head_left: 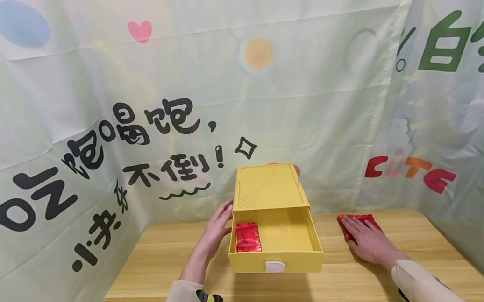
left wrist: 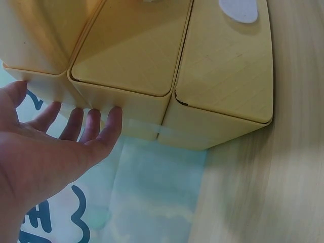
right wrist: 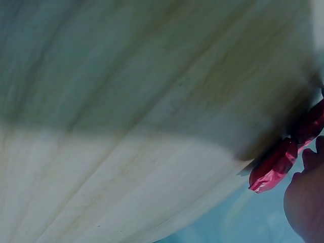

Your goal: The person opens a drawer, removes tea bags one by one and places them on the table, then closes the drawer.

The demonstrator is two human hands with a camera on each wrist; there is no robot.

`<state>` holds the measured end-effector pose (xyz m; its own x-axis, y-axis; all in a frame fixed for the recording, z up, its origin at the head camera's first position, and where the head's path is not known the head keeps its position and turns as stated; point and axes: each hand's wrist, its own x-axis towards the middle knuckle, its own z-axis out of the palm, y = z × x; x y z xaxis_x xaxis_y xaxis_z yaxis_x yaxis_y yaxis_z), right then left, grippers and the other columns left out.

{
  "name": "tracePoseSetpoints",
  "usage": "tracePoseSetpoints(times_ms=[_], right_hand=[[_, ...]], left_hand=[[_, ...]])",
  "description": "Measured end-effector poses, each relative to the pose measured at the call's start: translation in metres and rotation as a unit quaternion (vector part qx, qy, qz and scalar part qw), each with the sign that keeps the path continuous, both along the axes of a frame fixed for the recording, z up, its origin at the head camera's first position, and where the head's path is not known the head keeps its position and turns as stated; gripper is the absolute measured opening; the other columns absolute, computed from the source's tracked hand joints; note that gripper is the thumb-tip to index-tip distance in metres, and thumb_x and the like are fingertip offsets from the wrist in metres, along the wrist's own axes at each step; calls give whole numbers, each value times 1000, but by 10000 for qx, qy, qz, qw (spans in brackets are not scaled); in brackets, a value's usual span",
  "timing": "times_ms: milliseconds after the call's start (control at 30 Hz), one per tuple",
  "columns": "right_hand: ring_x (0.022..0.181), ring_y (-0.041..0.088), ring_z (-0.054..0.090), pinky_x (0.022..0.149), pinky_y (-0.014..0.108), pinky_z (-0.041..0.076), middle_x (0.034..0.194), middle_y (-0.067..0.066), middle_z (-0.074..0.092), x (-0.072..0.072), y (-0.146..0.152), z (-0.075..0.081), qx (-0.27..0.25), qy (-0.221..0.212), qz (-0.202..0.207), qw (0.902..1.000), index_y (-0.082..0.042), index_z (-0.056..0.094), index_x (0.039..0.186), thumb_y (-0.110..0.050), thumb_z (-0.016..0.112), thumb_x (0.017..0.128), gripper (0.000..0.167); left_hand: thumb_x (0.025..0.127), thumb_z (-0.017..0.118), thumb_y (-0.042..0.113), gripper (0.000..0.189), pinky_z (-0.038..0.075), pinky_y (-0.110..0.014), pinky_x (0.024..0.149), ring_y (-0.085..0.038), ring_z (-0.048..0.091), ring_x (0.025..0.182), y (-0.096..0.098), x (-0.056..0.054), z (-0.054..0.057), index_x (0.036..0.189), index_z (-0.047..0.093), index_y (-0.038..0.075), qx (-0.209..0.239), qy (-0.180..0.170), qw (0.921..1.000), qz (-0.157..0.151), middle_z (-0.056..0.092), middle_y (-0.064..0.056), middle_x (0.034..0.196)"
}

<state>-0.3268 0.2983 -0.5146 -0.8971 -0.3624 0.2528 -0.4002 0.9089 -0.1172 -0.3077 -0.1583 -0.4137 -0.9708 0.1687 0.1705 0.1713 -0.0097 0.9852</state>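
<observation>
A yellow stacked drawer unit (head_left: pixel 269 182) stands on the table with its top drawer (head_left: pixel 250 264) pulled out. Red shiny packets (head_left: pixel 248 237) lie in the left part of that drawer. My left hand (head_left: pixel 215 230) is at the unit's left side. Its spread fingertips meet the side wall in the left wrist view. To the right of the unit, my right hand (head_left: pixel 370 242) lies palm down over more red packets (head_left: pixel 343 230), fingers extended. One red packet end (right wrist: pixel 273 167) shows beside that hand in the right wrist view.
Lower closed drawers (left wrist: pixel 223 66) are seen from the side in the left wrist view. The wooden table (head_left: pixel 150 279) ends against a printed cloth backdrop (head_left: pixel 328 117) on the left, back and right. A white handle (head_left: pixel 275 266) sticks out from the drawer front.
</observation>
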Motion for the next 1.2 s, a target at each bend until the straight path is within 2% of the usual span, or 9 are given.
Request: tracePoseSetpoints(times_ms=[167, 300, 500, 600, 700, 900, 1100, 1133, 1200], right_hand=[[144, 49, 40, 115, 67, 28, 156, 28, 44, 4, -3, 5, -62, 157, 123, 9998, 7, 44, 153, -18, 73, 91, 73], [143, 48, 42, 114, 66, 31, 155, 28, 46, 7, -11, 12, -145, 494, 299, 9982, 8, 45, 151, -18, 75, 91, 72], [143, 48, 40, 121, 59, 28, 158, 27, 42, 13, -23, 23, -630, 834, 330, 9940, 7, 42, 154, -18, 76, 93, 74], [143, 49, 39, 120, 59, 29, 161, 25, 39, 16, -28, 30, -862, 887, 305, 9918, 3, 37, 158, -18, 74, 95, 76], [142, 50, 41, 112, 65, 36, 163, 22, 38, 18, -34, 39, -1090, 993, 275, 9887, -2, 35, 161, -20, 73, 97, 76], [139, 49, 45, 104, 68, 42, 161, 20, 41, 24, -45, 58, -1561, 1353, 324, 9779, -8, 34, 162, -21, 73, 98, 76], [134, 44, 52, 98, 65, 46, 152, 21, 51, 35, -60, 76, -1901, 1933, 514, 9612, -5, 44, 156, -10, 77, 91, 73], [133, 43, 52, 100, 64, 46, 150, 20, 52, 37, -63, 79, -1964, 2008, 571, 9580, -5, 46, 155, -9, 78, 91, 72], [132, 42, 53, 110, 50, 45, 149, 20, 54, 42, -69, 86, -2075, 2140, 699, 9520, -4, 47, 153, -6, 78, 90, 71]], left_hand=[[111, 48, 35, 54, 50, -52, 103, -35, 50, 133, 0, 0, -1, 158, 42, 10, 0, -12, 10000, 12, 48, -19, 155], [111, 47, 36, 54, 47, -56, 105, -36, 49, 134, -1, 0, -1, 158, 42, 10, 39, -29, 10000, -11, 47, -19, 156], [111, 47, 36, 56, 49, -52, 104, -36, 48, 135, -1, 1, -1, 159, 40, 9, -1, -16, 10000, -64, 45, -18, 157], [111, 47, 37, 55, 49, -52, 104, -36, 48, 135, -1, 1, -1, 159, 40, 10, -10, -7, 10000, -72, 45, -18, 157], [111, 46, 37, 55, 48, -55, 105, -37, 48, 135, -1, 1, -1, 159, 40, 10, 14, 34, 10000, -86, 45, -18, 157], [111, 47, 35, 54, 46, -58, 106, -40, 46, 136, -1, -1, -1, 158, 41, 7, 95, 16, 9999, -48, 47, -20, 155], [111, 48, 35, 54, 45, -58, 107, -38, 47, 135, -1, -2, -1, 158, 41, 8, 127, -29, 9999, -48, 47, -19, 155], [111, 48, 35, 55, 45, -58, 107, -37, 47, 135, -1, -2, -1, 158, 41, 8, 127, -30, 9999, -54, 47, -19, 155], [111, 48, 35, 55, 45, -58, 107, -37, 47, 135, -1, -1, -2, 158, 41, 7, 119, -35, 9999, -58, 46, -19, 156]])
